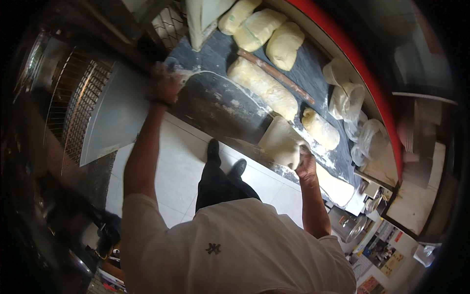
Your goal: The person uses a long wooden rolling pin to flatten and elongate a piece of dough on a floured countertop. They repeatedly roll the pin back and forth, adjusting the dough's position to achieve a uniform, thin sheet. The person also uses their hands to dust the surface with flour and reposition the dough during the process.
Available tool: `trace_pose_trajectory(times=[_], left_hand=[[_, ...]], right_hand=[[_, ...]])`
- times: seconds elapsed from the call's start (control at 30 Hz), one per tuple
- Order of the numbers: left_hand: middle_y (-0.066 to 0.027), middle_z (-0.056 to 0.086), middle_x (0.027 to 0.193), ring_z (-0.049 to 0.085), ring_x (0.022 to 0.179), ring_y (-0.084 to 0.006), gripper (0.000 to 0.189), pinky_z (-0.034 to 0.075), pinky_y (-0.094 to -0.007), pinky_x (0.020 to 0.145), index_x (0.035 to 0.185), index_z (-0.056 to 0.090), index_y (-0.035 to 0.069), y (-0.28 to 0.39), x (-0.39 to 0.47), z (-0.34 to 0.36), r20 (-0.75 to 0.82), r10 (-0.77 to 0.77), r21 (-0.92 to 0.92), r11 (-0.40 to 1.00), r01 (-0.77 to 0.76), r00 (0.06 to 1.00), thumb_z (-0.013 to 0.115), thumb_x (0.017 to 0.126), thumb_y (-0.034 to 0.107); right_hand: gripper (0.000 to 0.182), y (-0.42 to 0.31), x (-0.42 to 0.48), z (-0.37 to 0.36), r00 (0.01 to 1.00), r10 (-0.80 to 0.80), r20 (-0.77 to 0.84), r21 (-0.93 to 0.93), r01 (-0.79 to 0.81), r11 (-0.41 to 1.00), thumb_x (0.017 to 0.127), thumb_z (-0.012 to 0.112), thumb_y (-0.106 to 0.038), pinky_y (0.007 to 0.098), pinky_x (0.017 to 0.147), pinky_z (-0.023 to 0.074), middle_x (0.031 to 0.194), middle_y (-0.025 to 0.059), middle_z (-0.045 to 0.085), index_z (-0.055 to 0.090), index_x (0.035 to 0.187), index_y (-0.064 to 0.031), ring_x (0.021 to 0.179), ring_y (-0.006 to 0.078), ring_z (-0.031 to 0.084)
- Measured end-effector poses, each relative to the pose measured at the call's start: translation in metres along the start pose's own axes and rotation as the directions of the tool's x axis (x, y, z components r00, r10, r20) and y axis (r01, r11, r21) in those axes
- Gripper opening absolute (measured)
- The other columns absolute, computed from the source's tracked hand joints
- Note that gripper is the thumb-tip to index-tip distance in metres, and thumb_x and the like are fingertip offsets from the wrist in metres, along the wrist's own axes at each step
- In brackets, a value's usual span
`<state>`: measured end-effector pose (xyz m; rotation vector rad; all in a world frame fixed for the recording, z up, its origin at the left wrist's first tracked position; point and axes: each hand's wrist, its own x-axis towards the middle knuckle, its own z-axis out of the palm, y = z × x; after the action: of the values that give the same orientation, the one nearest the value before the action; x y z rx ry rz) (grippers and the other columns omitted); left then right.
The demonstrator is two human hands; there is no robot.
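Observation:
My right hand (306, 163) grips the edge of a flattened piece of dough (279, 141), which lies folded over near the front edge of the dark worktop (216, 97). A pale, floured stretch of dough (336, 187) continues to the right beyond that hand. My left hand (167, 85) is blurred at the far left end of the worktop, beside scattered flour; its fingers are too unclear to read. Between the hands, a curved line of flour borders a dusted dark patch. Behind it lie a long dough log (262, 88) and a shorter dough roll (320, 128).
A wooden rolling pin (277, 76) lies behind the long log. Three dough blocks (285, 46) sit at the back. Plastic-lined containers (347, 101) stand along the red-edged rim (367, 70). A grey panel (112, 114) and wire racks (86, 106) are at left.

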<state>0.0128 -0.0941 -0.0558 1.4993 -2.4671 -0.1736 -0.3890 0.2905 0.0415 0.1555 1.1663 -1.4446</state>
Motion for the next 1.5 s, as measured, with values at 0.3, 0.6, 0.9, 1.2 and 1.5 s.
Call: trace_pose_trajectory(times=[0.3,0.6,0.9,1.2,1.5], left_hand=[[-0.0292,0.052,0.144,0.047,0.138,-0.0439,0.063,0.039,-0.0538,0.114,0.132,0.059,-0.004,0.223,-0.098,0.048,-0.059,0.328,-0.6,0.743,-0.296,0.943,0.073,0.087,0.037],[-0.0212,0.063,0.108,0.062,0.105,-0.042,0.03,0.052,-0.0521,0.091,0.104,0.066,0.002,0.212,-0.146,-0.001,-0.248,0.039,-0.479,0.864,-0.157,0.968,0.072,0.081,0.02],[-0.0248,0.067,0.107,0.064,0.106,-0.0409,0.036,0.052,-0.0487,0.096,0.11,0.067,-0.001,0.37,-0.178,0.037,0.291,0.492,-0.808,0.586,-0.065,0.821,0.07,0.081,0.02],[-0.0121,0.071,0.112,0.07,0.101,-0.0283,0.034,0.056,-0.0405,0.087,0.121,0.064,0.005,0.377,-0.156,0.068,0.599,0.296,-0.716,-0.218,0.663,0.744,0.068,0.089,0.017],[-0.0095,0.064,0.131,0.066,0.114,-0.0211,0.04,0.056,-0.039,0.092,0.139,0.057,0.008,0.23,-0.089,0.056,0.579,0.082,-0.778,-0.243,0.579,0.811,0.046,0.109,0.033]], right_hand=[[0.024,-0.046,-0.068,-0.056,0.972,-0.195,-0.131,0.116,0.21,0.971,0.094,0.061,-0.006,0.0328,0.078,0.062,0.11,0.0133,0.068,0.065,0.118,-0.0024,0.097,0.023,0.068],[0.028,-0.069,-0.078,-0.062,0.967,-0.253,-0.015,0.123,0.253,0.959,0.1,0.053,-0.007,0.0423,0.095,0.057,0.119,0.0128,0.066,0.058,0.126,-0.0006,0.108,0.0283,0.065],[0.027,-0.089,-0.1,-0.077,0.96,-0.28,-0.006,0.19,0.276,0.942,0.102,0.05,-0.006,0.0396,0.099,0.0537,0.12,0.0135,0.065,0.057,0.127,0.0011,0.11,0.0282,0.064],[0.026,-0.093,-0.044,-0.008,0.952,-0.302,-0.052,-0.026,0.301,0.953,0.082,0.069,0.0,0.0354,0.087,0.0558,0.104,0.007,0.069,0.066,0.107,-0.0042,0.094,0.0219,0.066],[0.023,-0.025,0.009,0.179,0.998,-0.017,-0.06,-0.26,0.001,0.966,0.09,0.062,0.003,0.0386,0.076,0.0607,0.097,0.0121,0.067,0.064,0.112,-0.001,0.085,0.0267,0.069]])
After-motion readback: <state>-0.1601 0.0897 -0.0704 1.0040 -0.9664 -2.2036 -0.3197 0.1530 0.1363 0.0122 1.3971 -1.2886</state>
